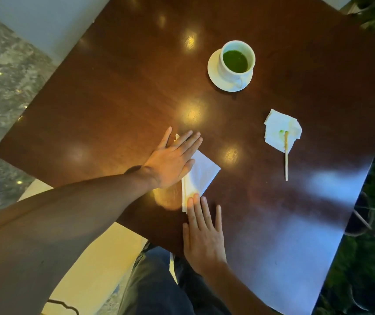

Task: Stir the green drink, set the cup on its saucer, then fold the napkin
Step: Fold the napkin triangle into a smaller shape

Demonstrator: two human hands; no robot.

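Pressing flat on the napkin (201, 172) with both hands here, nothing gripped at all. The left hand (172, 159) lies palm down with straight fingers spread across the napkin's upper left part, covering a good chunk of it. The right hand (203, 235) is flat too, fingers straight and slightly fanned, with the tips of two or so fingers resting on the napkin's near corner; the rest of that hand sits on the bare table (118, 87). So both hands are wide open, just holding the paper down.

The napkin is white, looks folded already into a smaller angled shape, and sits near the table's near edge, right in front of the person.

The cup (236, 61) is white, has green drink in it, and stands on its saucer (214, 73), further back and a bit to the right, well apart from the hands. Its handle points toward the camera side.

Off to the right there's a second, crumpled tissue (280, 127) with a small green stain, and a wooden stirrer (286, 155) lying with its far end on that tissue and the rest on the table.

The table is dark glossy wood with light spots reflecting off it. Below the edge you can see the person's dark trousers (157, 285).
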